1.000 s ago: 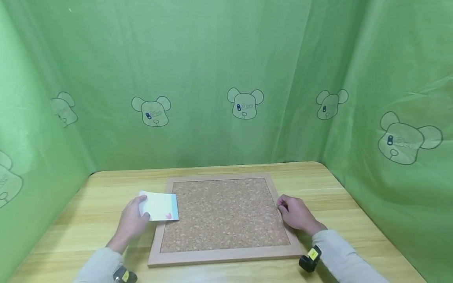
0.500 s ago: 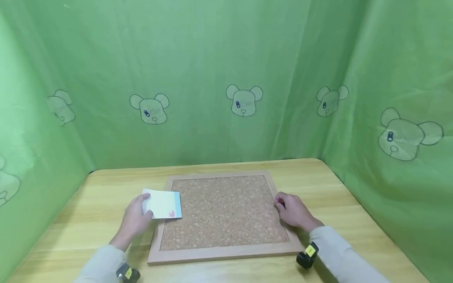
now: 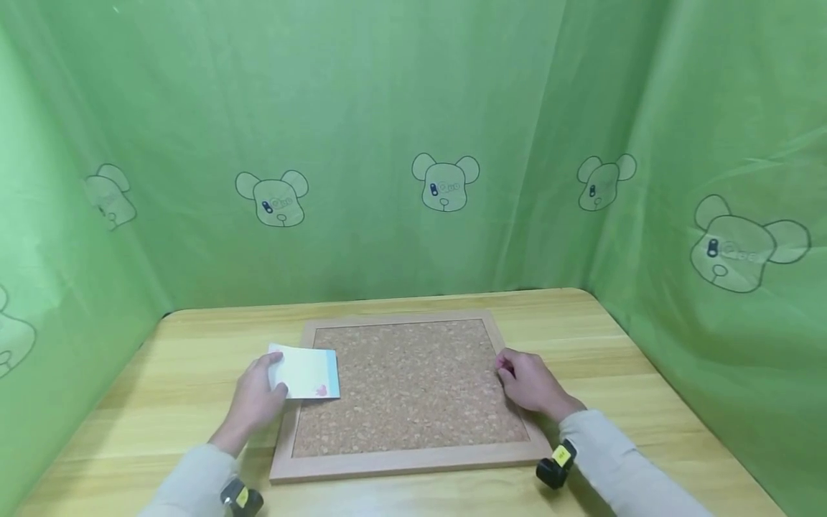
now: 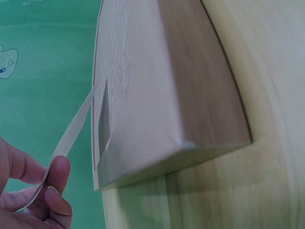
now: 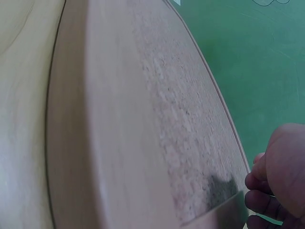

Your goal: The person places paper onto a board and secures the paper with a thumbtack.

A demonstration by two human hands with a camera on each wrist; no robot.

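Observation:
A thin sheet of note paper (image 3: 304,373), white with a blue strip and a small pink print, is in my left hand (image 3: 255,398). Thumb and fingers pinch its left end, and in the left wrist view the note paper (image 4: 71,129) slants up, slightly bent. Its far end overlaps the left side of a wood-framed cork board (image 3: 407,402) lying flat on the table. At the board's right edge is my right hand (image 3: 533,384), fingers curled with the thumb against them. In the right wrist view the right hand (image 5: 281,181) hides its fingertips; I cannot tell whether they pinch something small.
The pale wooden table (image 3: 148,416) extends around the board on every side. Green curtains (image 3: 362,108) with printed bear heads enclose the table at the back and both sides. The board's frame (image 4: 209,95) stands up as a thick raised edge.
My left hand has moved a little to the right, bringing the note paper farther over the cork. My right hand has shifted slightly left and away from me along the board's right edge.

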